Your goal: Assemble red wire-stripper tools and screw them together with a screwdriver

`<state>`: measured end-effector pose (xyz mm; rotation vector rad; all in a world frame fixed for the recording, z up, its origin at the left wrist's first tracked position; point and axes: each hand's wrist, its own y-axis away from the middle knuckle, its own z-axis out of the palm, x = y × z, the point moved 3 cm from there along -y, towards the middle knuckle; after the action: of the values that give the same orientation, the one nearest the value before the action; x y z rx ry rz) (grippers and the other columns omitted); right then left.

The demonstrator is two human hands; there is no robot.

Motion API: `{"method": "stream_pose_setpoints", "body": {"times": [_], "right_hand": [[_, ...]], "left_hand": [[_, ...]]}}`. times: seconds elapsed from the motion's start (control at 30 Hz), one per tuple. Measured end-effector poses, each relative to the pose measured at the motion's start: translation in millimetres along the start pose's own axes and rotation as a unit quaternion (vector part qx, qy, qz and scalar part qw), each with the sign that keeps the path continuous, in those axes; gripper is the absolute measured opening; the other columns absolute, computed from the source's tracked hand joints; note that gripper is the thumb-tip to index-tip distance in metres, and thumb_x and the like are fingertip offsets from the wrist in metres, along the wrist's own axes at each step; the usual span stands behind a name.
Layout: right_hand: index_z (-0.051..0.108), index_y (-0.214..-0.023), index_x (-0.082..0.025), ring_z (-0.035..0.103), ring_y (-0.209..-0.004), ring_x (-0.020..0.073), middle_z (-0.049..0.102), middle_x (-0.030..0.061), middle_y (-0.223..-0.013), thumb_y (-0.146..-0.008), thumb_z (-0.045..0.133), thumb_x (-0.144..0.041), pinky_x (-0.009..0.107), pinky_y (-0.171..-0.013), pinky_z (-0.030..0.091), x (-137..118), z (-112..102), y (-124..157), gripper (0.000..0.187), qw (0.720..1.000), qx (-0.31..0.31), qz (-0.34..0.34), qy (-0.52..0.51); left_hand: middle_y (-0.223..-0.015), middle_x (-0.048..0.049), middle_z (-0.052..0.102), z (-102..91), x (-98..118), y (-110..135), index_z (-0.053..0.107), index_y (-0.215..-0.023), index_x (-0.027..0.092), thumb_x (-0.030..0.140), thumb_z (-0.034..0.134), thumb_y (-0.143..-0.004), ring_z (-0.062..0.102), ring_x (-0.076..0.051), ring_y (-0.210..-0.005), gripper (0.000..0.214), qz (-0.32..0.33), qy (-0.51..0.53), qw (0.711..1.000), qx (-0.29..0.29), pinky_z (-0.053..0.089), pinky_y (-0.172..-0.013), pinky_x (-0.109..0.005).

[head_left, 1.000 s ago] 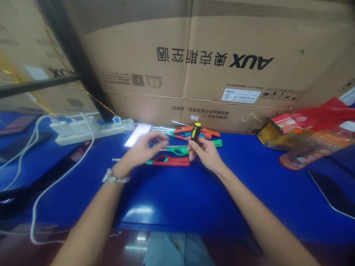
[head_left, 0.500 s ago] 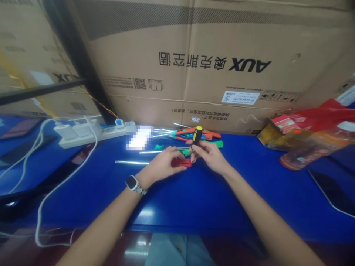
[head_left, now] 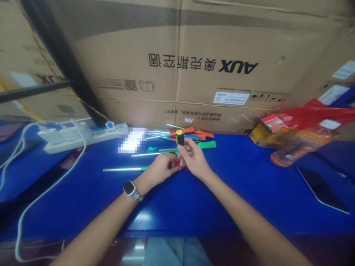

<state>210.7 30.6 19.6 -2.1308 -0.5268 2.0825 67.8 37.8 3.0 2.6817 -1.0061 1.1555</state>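
My left hand (head_left: 160, 169), with a watch at its wrist, is closed around a red-handled long-nose lighter (head_left: 122, 169) lying on the blue table. The lighter's metal tube points left, and most of its handle is hidden by my fingers. My right hand (head_left: 195, 158) grips a black and yellow screwdriver (head_left: 180, 138), held upright with its handle on top. The screwdriver's tip is hidden behind my fingers, close to the red handle. Just behind lies a green lighter (head_left: 208, 144), among several more with orange and blue handles. A small green piece (head_left: 152, 149) rests left of them.
A white power strip (head_left: 59, 146) with plugs and cables stands at the left. A big cardboard box (head_left: 133, 107) walls off the back. On the right are a drink bottle (head_left: 302, 144), a gold carton (head_left: 259, 135) and a dark phone (head_left: 318, 186). A bright pixelated patch lies left of the lighters.
My right hand has come closer to my left, and its fingers now overlap the red handle. The screwdriver stands more upright. The whole view has shifted slightly.
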Motion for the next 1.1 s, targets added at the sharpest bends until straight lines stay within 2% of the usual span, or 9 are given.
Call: {"method": "stream_pose_setpoints", "body": {"times": [0.07, 0.17, 0.33, 0.5, 0.63, 0.7, 0.77, 0.93, 1.1], "right_hand": [[0.059, -0.105, -0.022, 0.055, -0.048, 0.0085, 0.058, -0.0054, -0.069, -0.092, 0.057, -0.052, 0.023, -0.048, 0.048, -2, 0, 2, 0.032, 1.0, -0.028, 0.003, 0.0], [0.058, -0.094, -0.021, 0.056, -0.048, 0.0096, 0.059, -0.0054, -0.067, -0.087, 0.064, -0.05, 0.024, -0.049, 0.049, -2, -1, 1, 0.03, 0.999, -0.034, 0.024, -0.012], [0.034, -0.08, -0.027, 0.054, -0.036, 0.0122, 0.056, -0.0104, -0.058, -0.077, 0.075, -0.047, 0.024, -0.036, 0.042, 8, 4, -6, 0.046, 0.998, 0.043, 0.024, -0.032], [0.042, -0.089, -0.026, 0.06, -0.05, 0.0141, 0.06, -0.0073, -0.062, -0.082, 0.07, -0.048, 0.024, -0.048, 0.046, 8, 12, -2, 0.036, 0.994, 0.089, -0.009, 0.063], [0.053, -0.108, -0.025, 0.061, -0.061, 0.0133, 0.06, -0.0047, -0.069, -0.094, 0.054, -0.049, 0.025, -0.058, 0.048, 2, 11, 2, 0.027, 0.995, 0.027, -0.042, 0.088], [0.056, -0.104, -0.024, 0.058, -0.057, 0.0114, 0.057, -0.0046, -0.069, -0.097, 0.048, -0.049, 0.023, -0.055, 0.047, 2, 7, 2, 0.027, 0.998, -0.001, -0.038, 0.056], [0.054, -0.094, -0.024, 0.054, -0.048, 0.0095, 0.057, -0.0057, -0.068, -0.093, 0.054, -0.051, 0.023, -0.047, 0.044, 4, 3, -1, 0.028, 1.0, -0.007, -0.014, 0.006], [0.038, -0.082, -0.026, 0.058, -0.038, 0.0139, 0.062, -0.0073, -0.064, -0.073, 0.077, -0.054, 0.026, -0.036, 0.044, 5, -4, -6, 0.048, 0.997, 0.061, 0.026, -0.042], [0.042, -0.087, -0.026, 0.052, -0.034, 0.014, 0.05, -0.0113, -0.047, -0.078, 0.073, -0.056, 0.026, -0.038, 0.043, 4, -9, -1, 0.044, 0.995, 0.097, 0.015, -0.02]], "left_hand": [[-0.068, 0.0019, 0.059, -0.5, 0, 0, 0.062, -0.079, 0.017, 0.032, 0.064, -0.089, 0.052, -0.012, -0.059, 0.018, 0.0, 0.003, 1.0, 0.001, 0.037, -0.058, -0.024], [-0.067, 0.002, 0.059, -1.0, 1, 1, 0.062, -0.08, 0.017, 0.032, 0.063, -0.089, 0.051, -0.013, -0.059, 0.017, -0.003, 0.011, 1.0, 0.001, 0.036, -0.058, -0.024], [-0.067, 0.0016, 0.059, -2.5, 4, 0, 0.063, -0.08, 0.017, 0.032, 0.063, -0.087, 0.05, -0.013, -0.058, 0.016, -0.003, 0.016, 1.0, 0.002, 0.036, -0.057, -0.025], [-0.065, 0.0018, 0.057, -3.4, 4, -1, 0.06, -0.076, 0.017, 0.024, 0.064, -0.083, 0.048, -0.013, -0.057, 0.011, 0.007, 0.007, 1.0, 0.022, 0.036, -0.057, -0.025], [-0.065, 0.0017, 0.057, -1.8, -1, -1, 0.059, -0.076, 0.016, 0.023, 0.063, -0.084, 0.048, -0.013, -0.057, 0.011, 0.008, -0.012, 1.0, 0.027, 0.035, -0.058, -0.025], [-0.066, 0.0014, 0.057, -1.4, -2, -1, 0.061, -0.076, 0.016, 0.027, 0.065, -0.084, 0.048, -0.013, -0.057, 0.015, 0.001, -0.012, 1.0, 0.026, 0.035, -0.057, -0.025], [-0.067, 0.0013, 0.057, -1.4, -1, -1, 0.064, -0.08, 0.016, 0.031, 0.064, -0.086, 0.049, -0.013, -0.058, 0.016, -0.003, -0.002, 1.0, 0.018, 0.036, -0.057, -0.025], [-0.067, 0.0009, 0.058, -2.5, 4, 0, 0.07, -0.087, 0.018, 0.037, 0.063, -0.088, 0.05, -0.014, -0.06, 0.021, -0.018, 0.0, 1.0, 0.004, 0.036, -0.058, -0.025], [-0.067, 0.001, 0.058, -2.0, 2, 1, 0.07, -0.087, 0.017, 0.035, 0.065, -0.087, 0.05, -0.014, -0.06, 0.018, -0.029, -0.012, 0.999, 0.018, 0.036, -0.058, -0.026]]}}
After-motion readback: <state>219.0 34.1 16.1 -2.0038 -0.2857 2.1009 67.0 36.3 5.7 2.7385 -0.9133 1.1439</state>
